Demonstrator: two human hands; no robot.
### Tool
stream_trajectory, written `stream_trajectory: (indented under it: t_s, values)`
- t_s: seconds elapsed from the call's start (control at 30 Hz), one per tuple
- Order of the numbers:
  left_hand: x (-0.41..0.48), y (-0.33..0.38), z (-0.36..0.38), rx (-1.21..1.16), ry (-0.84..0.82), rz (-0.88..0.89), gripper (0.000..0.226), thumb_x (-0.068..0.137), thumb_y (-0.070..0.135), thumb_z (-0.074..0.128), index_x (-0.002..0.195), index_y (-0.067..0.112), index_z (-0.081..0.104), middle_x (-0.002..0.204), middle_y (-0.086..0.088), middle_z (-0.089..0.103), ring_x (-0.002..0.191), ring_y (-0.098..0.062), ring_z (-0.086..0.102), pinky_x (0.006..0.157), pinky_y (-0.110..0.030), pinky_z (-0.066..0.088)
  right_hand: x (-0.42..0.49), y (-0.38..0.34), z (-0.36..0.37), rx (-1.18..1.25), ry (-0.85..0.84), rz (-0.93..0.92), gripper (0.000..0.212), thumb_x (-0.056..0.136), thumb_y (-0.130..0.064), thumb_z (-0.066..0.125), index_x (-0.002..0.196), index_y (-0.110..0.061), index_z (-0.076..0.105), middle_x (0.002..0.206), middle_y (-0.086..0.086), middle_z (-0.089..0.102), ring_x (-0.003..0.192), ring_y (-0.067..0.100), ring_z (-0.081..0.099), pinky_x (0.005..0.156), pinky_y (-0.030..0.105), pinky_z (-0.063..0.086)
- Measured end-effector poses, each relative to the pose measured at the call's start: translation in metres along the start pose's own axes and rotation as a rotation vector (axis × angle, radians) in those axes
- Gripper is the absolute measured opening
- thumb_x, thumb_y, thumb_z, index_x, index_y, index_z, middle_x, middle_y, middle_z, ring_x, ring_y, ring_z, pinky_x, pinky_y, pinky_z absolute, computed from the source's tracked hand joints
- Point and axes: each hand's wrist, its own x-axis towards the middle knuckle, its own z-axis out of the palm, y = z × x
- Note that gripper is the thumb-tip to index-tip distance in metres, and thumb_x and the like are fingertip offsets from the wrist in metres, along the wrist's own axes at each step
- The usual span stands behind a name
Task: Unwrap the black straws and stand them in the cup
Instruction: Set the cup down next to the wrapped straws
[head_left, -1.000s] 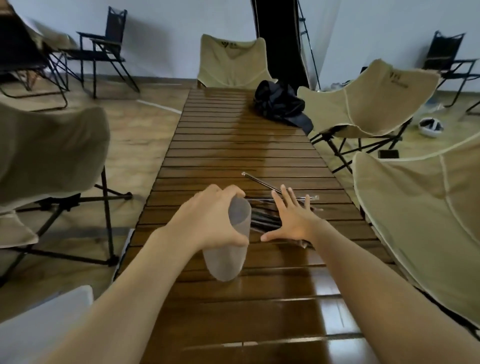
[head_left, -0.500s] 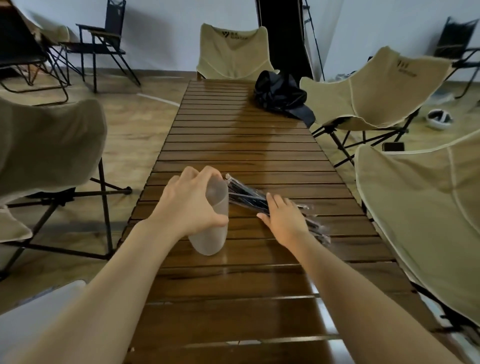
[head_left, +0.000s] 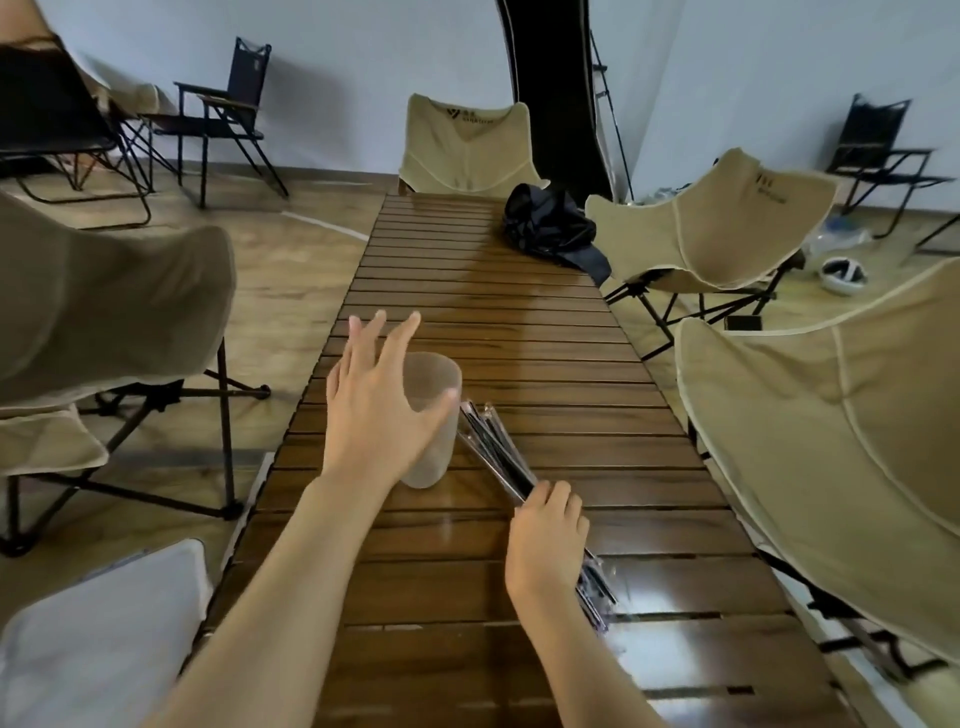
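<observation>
Left hand: fingers spread wide, gripping nothing, in front of frosted plastic cup, upright on slatted wooden table. Right hand: curled round wrapped black straws, far ends just beside cup.

person, head view | left grip: bare hand, long slender fingers, nails too blurred to tell | right grip: bare hand | forearms: both bare, uncovered from wrist to the picture's lower edge
</observation>
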Motion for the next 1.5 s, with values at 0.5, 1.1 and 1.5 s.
stream_trajectory:
  t_s: [0.5,1.1,1.5]
  values:
    - [-0.078,-0.027,0.064,-0.435,0.112,-0.458,0.103,0.063,0.024,0.087,0.143,0.024,0.021,0.146,-0.004,0.03,0.13,-0.019,0.039,0.101,-0.033,0.04,-0.01,0.035,-0.03,0.051,-0.037,-0.016,0.03,0.095,-0.032,0.051,0.121,-0.016,0.048,0.119,0.001,0.047,0.111,0.018,0.048,0.093,0.03,0.045]
    - [-0.038,-0.049,0.114,-0.545,0.005,-0.494,0.111,0.065,0.031,0.086,0.146,0.031,0.011,0.142,-0.008,0.042,0.128,-0.029,0.044,0.1,-0.046,0.043,-0.018,0.042,-0.016,0.063,-0.197,-0.183,0.063,0.101,-0.044,0.029,0.152,-0.021,-0.001,0.161,0.001,-0.002,0.148,0.02,-0.002,0.119,0.04,0.005]
    - [-0.1,-0.043,0.072,-0.44,0.0,-0.555,0.094,0.056,0.025,0.091,0.13,0.027,0.032,0.107,0.01,0.044,0.099,-0.011,0.044,0.088,-0.044,0.05,-0.005,0.056,-0.025,0.176,-0.195,-0.176,0.057,0.1,-0.024,0.042,0.151,-0.028,0.017,0.158,-0.007,0.02,0.146,0.016,0.015,0.12,0.041,0.015]
